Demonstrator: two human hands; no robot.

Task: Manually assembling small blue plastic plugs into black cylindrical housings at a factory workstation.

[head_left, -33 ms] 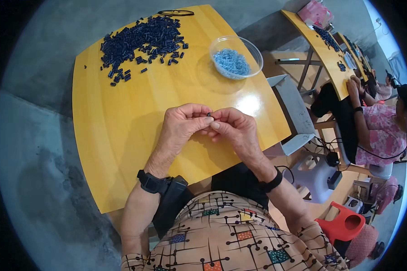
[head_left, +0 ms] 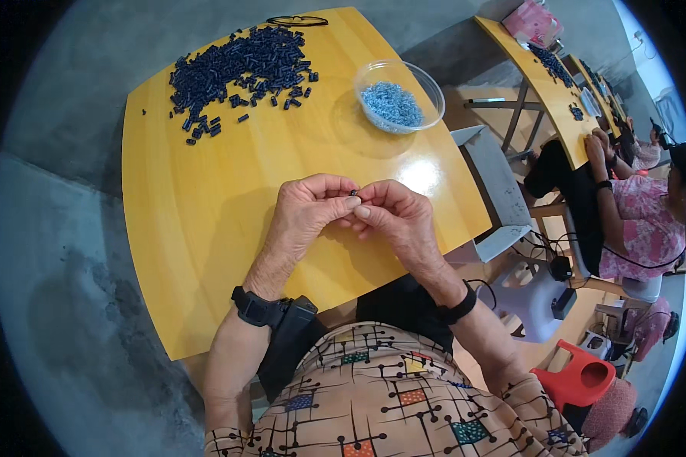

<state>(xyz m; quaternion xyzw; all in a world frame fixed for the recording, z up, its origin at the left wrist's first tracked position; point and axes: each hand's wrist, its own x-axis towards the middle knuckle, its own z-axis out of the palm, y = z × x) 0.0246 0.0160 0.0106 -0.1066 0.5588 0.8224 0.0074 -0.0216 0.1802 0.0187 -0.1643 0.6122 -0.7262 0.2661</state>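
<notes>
Both hands meet above the near middle of the yellow table, fingertips together. A small dark cylindrical piece (head_left: 354, 193) shows between them, mostly covered by fingers. My left hand (head_left: 312, 207) is closed, its thumb and index finger pinching the piece. My right hand (head_left: 398, 213) is closed too, thumb and index finger pressed together right beside it; what they hold is hidden. At the far left lies a heap of short dark-blue cylindrical pieces (head_left: 236, 68). A clear round plastic tub (head_left: 432, 114) at the far right holds small pale-blue translucent pieces (head_left: 391, 103).
Dark-framed glasses (head_left: 297, 21) lie at the table's (head_left: 206, 228) far edge. A grey open box (head_left: 499, 183) stands against the right side. Beyond it are a pale plastic stool (head_left: 530, 297), loose cables, a red stool (head_left: 579, 377) and people seated at another table (head_left: 549, 99).
</notes>
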